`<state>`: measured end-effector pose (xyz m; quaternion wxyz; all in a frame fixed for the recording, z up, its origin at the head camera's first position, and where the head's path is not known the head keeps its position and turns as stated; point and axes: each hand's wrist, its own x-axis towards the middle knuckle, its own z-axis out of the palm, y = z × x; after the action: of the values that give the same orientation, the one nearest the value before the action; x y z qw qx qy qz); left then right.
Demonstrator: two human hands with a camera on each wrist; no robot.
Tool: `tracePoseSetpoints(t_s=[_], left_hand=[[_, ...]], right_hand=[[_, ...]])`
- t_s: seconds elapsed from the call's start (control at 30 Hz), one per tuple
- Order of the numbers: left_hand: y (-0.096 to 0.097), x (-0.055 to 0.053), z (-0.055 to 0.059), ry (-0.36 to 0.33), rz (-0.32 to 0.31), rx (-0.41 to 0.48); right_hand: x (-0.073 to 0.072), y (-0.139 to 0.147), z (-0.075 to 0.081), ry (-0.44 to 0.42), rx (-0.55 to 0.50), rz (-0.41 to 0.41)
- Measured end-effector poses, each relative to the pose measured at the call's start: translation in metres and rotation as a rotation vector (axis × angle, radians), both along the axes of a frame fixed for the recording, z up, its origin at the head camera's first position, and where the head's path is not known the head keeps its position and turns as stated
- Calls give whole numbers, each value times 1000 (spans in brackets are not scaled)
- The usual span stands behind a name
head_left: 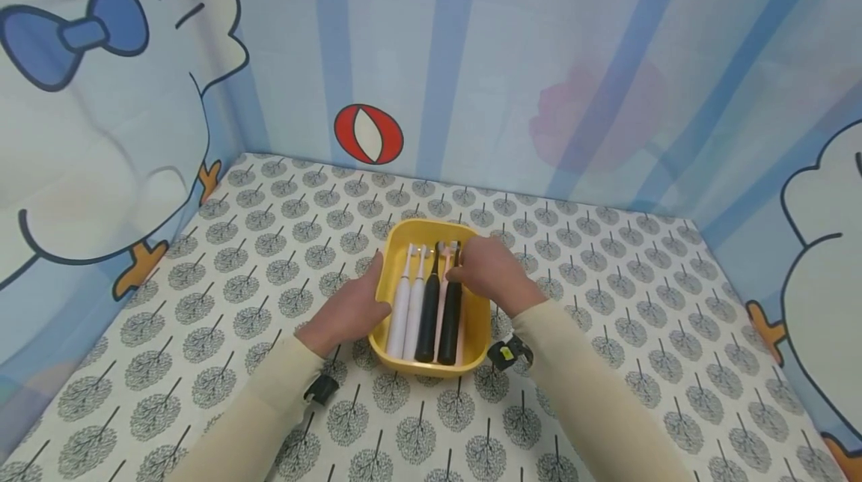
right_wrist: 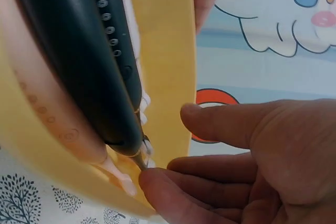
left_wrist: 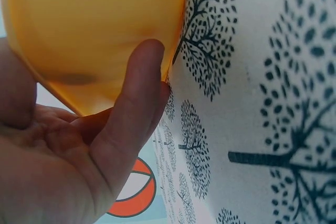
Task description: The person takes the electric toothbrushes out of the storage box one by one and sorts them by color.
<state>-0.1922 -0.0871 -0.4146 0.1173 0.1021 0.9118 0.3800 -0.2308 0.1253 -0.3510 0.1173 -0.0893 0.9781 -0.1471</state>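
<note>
A yellow plastic box [head_left: 479, 325] stands on the table with several electric toothbrushes lying lengthwise in it. White toothbrushes [head_left: 400, 313] lie on the left, then a black toothbrush [head_left: 428, 317], a pink toothbrush [head_left: 442, 304] and a second black toothbrush [head_left: 449, 325]. Another pink toothbrush [right_wrist: 58, 103] is along the right wall. My left hand [head_left: 353, 307] grips the box's left side, thumb at the rim and fingers against the outer wall. At the right-hand black toothbrush's neck, my right hand [head_left: 490, 266] has a fingertip right by it, while its thumb [right_wrist: 220, 124] stands apart.
A white tablecloth [head_left: 269, 272] with dark tree prints covers the table. Behind and at both sides hangs a striped blue cartoon curtain [head_left: 397, 33], meeting the table's edges. Small black devices [head_left: 322, 390] are strapped at both wrists.
</note>
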Motion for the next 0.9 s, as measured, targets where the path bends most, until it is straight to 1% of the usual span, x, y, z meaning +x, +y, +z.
tracePoseSetpoints(t_s=[0.13, 0.3, 0.47, 0.7, 0.8, 0.9], left_hand=[[1, 0, 1, -9, 3, 5], [1, 1, 1, -16, 8, 13], [2, 1, 0, -18, 11, 19], [1, 1, 0, -3, 7, 20], [1, 1, 0, -3, 8, 21], [1, 1, 0, -14, 14, 22]], right_hand=[[2, -4, -2, 22, 32, -25], [3, -8, -6, 48, 34, -18], [4, -11, -11, 22, 56, -27], [4, -15, -14, -25, 44, -55], [4, -16, -15, -29, 62, -55], [4, -16, -17, -28, 77, -39]])
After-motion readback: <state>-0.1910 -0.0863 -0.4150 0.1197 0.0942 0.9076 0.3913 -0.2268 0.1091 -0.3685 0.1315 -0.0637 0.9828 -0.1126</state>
